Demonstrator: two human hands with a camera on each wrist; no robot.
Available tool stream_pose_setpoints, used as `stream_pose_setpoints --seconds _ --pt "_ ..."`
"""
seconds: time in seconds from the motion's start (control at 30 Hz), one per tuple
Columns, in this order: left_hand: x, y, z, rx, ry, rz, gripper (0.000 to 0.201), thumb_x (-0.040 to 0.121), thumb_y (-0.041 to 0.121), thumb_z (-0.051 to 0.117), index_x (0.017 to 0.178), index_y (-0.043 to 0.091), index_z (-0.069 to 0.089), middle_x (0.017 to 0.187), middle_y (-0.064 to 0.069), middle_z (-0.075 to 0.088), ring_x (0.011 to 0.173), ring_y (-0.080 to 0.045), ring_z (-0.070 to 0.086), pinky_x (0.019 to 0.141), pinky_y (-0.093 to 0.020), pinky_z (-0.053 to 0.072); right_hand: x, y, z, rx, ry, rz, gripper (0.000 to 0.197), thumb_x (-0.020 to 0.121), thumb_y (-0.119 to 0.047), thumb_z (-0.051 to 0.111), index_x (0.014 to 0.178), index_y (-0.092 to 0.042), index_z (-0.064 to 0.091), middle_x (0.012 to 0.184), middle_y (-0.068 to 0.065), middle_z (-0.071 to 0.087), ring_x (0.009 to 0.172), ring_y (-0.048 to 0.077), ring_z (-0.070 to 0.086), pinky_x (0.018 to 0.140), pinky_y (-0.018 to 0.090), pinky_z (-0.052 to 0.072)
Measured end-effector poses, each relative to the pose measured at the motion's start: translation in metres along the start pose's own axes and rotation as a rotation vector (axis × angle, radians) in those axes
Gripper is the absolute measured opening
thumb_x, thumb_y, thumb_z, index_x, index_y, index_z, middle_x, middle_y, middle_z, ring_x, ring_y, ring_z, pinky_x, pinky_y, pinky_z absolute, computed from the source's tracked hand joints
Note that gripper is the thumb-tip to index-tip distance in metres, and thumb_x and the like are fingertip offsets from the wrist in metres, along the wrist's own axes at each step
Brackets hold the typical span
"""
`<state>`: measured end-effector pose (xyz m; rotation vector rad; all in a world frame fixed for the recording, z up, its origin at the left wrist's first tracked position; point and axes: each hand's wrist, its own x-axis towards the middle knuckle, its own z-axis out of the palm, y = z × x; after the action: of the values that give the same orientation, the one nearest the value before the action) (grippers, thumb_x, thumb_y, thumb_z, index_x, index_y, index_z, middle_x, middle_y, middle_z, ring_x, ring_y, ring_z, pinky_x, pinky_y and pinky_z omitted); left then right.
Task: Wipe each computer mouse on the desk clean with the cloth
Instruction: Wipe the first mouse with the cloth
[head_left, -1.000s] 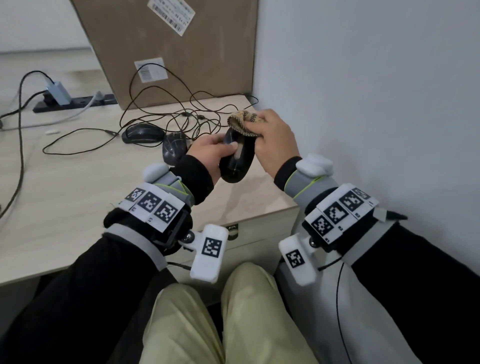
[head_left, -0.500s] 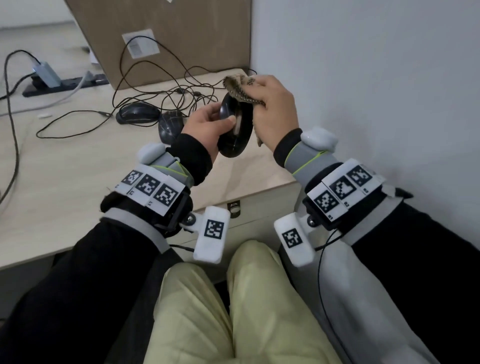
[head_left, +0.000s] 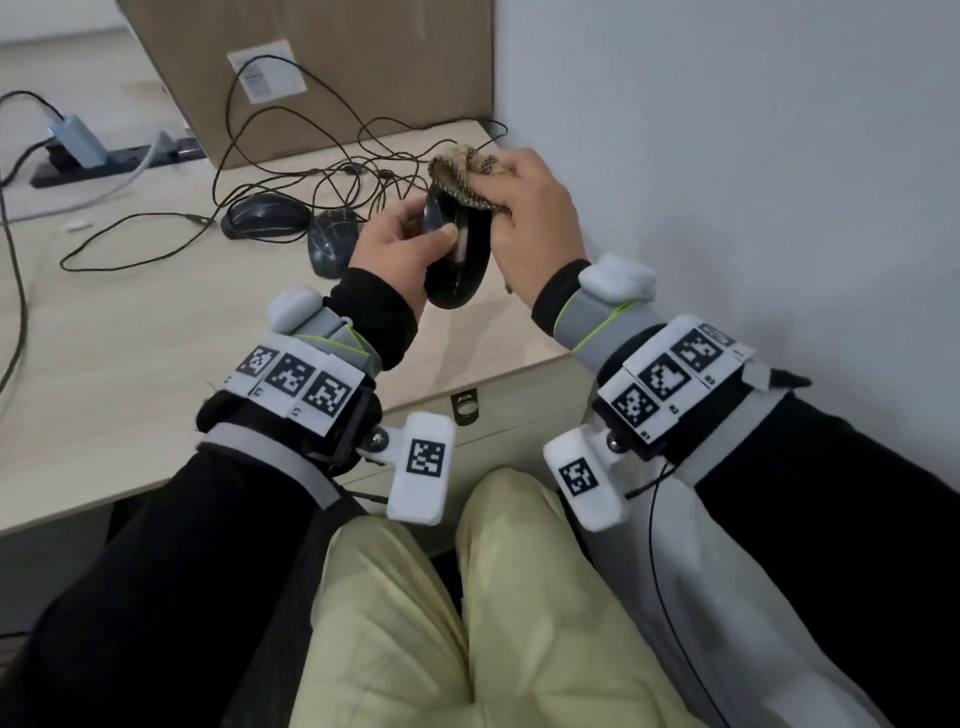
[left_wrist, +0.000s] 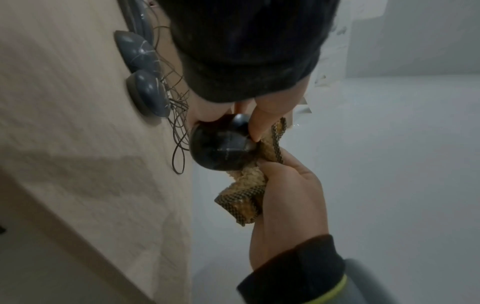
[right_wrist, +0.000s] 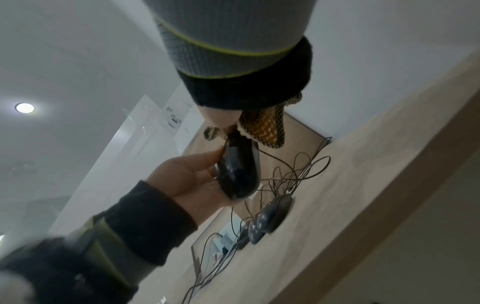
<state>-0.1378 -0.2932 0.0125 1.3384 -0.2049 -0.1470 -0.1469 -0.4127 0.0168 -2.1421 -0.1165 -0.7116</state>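
My left hand (head_left: 402, 244) grips a glossy black mouse (head_left: 460, 270) above the desk's right corner, thumb across its top. My right hand (head_left: 524, 218) holds a tan cloth with a dark checked border (head_left: 460, 174) bunched against the mouse's far end. In the left wrist view the mouse (left_wrist: 221, 148) sits between the left fingers and the cloth (left_wrist: 246, 195). The right wrist view shows the mouse (right_wrist: 237, 170) in the left palm, the cloth (right_wrist: 265, 127) above it. Two more black mice (head_left: 267, 218) (head_left: 332, 241) lie side by side on the desk (head_left: 130, 364).
Tangled thin black cables (head_left: 332, 171) lie behind the mice. A cardboard box (head_left: 337, 62) leans at the back beside the white wall (head_left: 727, 182). A black power strip with a plugged adapter (head_left: 78, 145) sits at the far left. My knees are under the desk edge.
Both hands have kept the mouse and cloth. The mouse stands more upright and the cloth sits over its far end. The camera view has shifted slightly.
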Motion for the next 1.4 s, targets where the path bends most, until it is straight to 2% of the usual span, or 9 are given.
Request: stream_pose_setpoints --seconds 0.1,0.23,0.33,0.47,0.73,1.03,1.17,1.3,1.4 --pt "0.003 -0.002 0.001 -0.072 0.073 0.001 0.043 0.066 -0.003 0.055 0.109 -0.004 0.055 0.094 -0.017 0.062 0.094 -0.03 0.06 0.096 -0.044 0.047 -0.015 -0.001 0.006 0.024 0.007 -0.053 0.041 0.07 -0.004 0.04 0.094 -0.007 0.073 0.106 0.015 0.062 0.096 0.036 0.057 0.086 0.04 0.048" --pt "0.006 -0.002 0.002 -0.043 0.042 0.004 0.028 0.072 -0.001 0.057 0.098 0.007 0.059 0.087 -0.008 0.064 0.085 -0.025 0.061 0.091 -0.044 0.049 -0.01 0.001 -0.004 0.219 0.218 0.163 0.042 0.068 0.003 0.042 0.096 -0.004 0.072 0.107 0.014 0.066 0.101 0.026 0.06 0.086 0.01 0.038" --pt "0.007 -0.005 0.0 -0.006 0.033 0.013 0.027 0.083 -0.006 0.054 0.105 0.009 0.058 0.087 -0.006 0.062 0.084 -0.023 0.061 0.09 -0.045 0.05 0.008 0.008 -0.013 0.253 0.301 0.217 0.041 0.072 0.001 0.043 0.102 -0.006 0.071 0.11 0.012 0.065 0.102 0.025 0.061 0.094 0.024 0.044" --pt "0.004 -0.004 0.006 -0.019 0.01 0.018 0.029 0.074 -0.001 0.057 0.1 0.012 0.058 0.089 -0.008 0.06 0.09 -0.028 0.057 0.097 -0.05 0.045 0.011 0.005 -0.013 0.081 0.139 0.001 0.04 0.073 0.006 0.048 0.102 -0.009 0.071 0.109 0.008 0.063 0.096 0.012 0.055 0.087 0.015 0.041" --pt "0.008 -0.001 0.002 -0.058 0.05 0.032 0.042 0.066 -0.004 0.055 0.108 0.001 0.055 0.095 -0.016 0.061 0.096 -0.03 0.058 0.095 -0.043 0.048 -0.015 0.006 0.004 -0.022 0.074 -0.15 0.042 0.069 0.001 0.041 0.095 -0.008 0.072 0.109 0.014 0.062 0.094 0.038 0.057 0.082 0.044 0.049" --pt "0.003 -0.001 0.004 -0.038 0.058 0.018 0.036 0.064 -0.004 0.056 0.1 0.001 0.057 0.092 -0.017 0.06 0.092 -0.029 0.057 0.098 -0.046 0.044 -0.013 -0.004 -0.002 0.079 0.079 -0.037 0.036 0.065 -0.003 0.041 0.081 -0.006 0.073 0.094 0.009 0.066 0.087 0.028 0.062 0.077 0.038 0.051" --pt "0.004 0.001 -0.001 0.019 0.073 0.026 0.051 0.07 0.002 0.059 0.12 -0.002 0.053 0.101 -0.016 0.059 0.1 -0.03 0.056 0.102 -0.053 0.043 -0.008 0.005 -0.01 0.209 0.284 0.178 0.035 0.066 -0.009 0.043 0.082 -0.009 0.074 0.089 0.003 0.07 0.084 0.025 0.065 0.079 0.034 0.053" --pt "0.0 -0.002 0.0 0.042 0.073 0.019 0.058 0.069 0.005 0.06 0.126 -0.004 0.049 0.104 -0.014 0.058 0.1 -0.029 0.056 0.101 -0.054 0.044 0.0 0.005 -0.011 0.08 0.214 0.019 0.039 0.073 0.002 0.046 0.102 -0.009 0.071 0.11 0.009 0.064 0.101 0.021 0.06 0.087 0.016 0.043" --pt "-0.001 -0.002 0.003 0.051 0.066 0.029 0.051 0.07 0.004 0.06 0.12 -0.001 0.052 0.105 -0.016 0.058 0.102 -0.029 0.057 0.102 -0.053 0.043 -0.002 0.002 -0.006 0.043 0.079 -0.073 0.043 0.074 0.001 0.043 0.105 -0.009 0.07 0.111 0.01 0.062 0.102 0.023 0.059 0.089 0.024 0.045"
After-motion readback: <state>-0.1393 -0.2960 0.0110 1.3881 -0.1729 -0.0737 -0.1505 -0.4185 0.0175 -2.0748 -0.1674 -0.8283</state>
